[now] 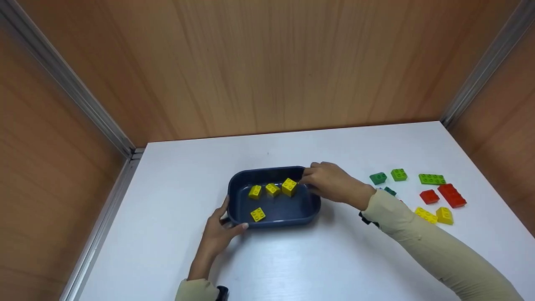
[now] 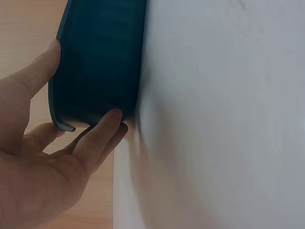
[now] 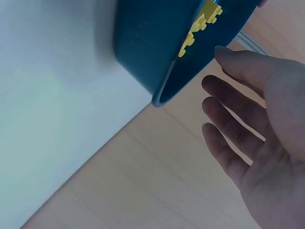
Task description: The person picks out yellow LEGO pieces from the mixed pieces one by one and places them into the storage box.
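A dark blue baking dish point(image 1: 273, 221) sits on the white table, with several yellow toy bricks point(image 1: 289, 187) inside it. At its left end my left hand point(image 1: 219, 234) grips the dish by the corner and handle. The left wrist view shows the thumb at the rim and the fingers of that hand point(image 2: 62, 167) around the end wall. My right hand point(image 1: 332, 182) is over the dish's right end. In the right wrist view this hand point(image 3: 267, 124) has its fingers spread and loosely bent beside the rim, holding nothing.
Right of the dish lie loose bricks: a dark green brick point(image 1: 378, 178), light green bricks point(image 1: 432, 179), red bricks point(image 1: 452, 195) and yellow bricks point(image 1: 444, 215). The right sleeve point(image 1: 434, 246) partly covers this group. Wooden panels point(image 1: 267, 67) stand around the table's back and sides.
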Available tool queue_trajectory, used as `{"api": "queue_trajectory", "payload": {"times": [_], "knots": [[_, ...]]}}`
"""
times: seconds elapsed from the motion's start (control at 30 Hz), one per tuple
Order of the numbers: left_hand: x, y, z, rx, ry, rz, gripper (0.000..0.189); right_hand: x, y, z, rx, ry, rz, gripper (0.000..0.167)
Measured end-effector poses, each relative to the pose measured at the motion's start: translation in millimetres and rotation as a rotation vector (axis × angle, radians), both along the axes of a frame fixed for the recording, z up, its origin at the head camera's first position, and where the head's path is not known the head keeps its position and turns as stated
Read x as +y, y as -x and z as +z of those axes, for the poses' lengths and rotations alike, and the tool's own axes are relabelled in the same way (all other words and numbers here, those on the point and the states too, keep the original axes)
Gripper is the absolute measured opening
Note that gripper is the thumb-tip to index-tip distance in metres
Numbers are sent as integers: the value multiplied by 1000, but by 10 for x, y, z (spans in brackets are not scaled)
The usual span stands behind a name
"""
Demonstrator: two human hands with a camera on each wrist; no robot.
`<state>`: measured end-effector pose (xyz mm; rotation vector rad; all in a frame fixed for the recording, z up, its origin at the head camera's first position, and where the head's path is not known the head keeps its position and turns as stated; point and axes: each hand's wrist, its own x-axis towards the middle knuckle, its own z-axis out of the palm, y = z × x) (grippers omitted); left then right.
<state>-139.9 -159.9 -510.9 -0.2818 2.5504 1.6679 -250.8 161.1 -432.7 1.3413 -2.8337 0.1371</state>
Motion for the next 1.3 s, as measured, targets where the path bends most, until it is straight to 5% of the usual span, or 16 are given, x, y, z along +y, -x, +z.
{"api": "queue_trajectory", "payload": {"times": [0.67,1.3], "knots": [[-4,-1,2,12,-35,-15,101,707,-69,-207,51,102,-70,36],[3,0,-2,23,-12,-15,101,1441,-296,-406,-5,150,-319,41]]}}
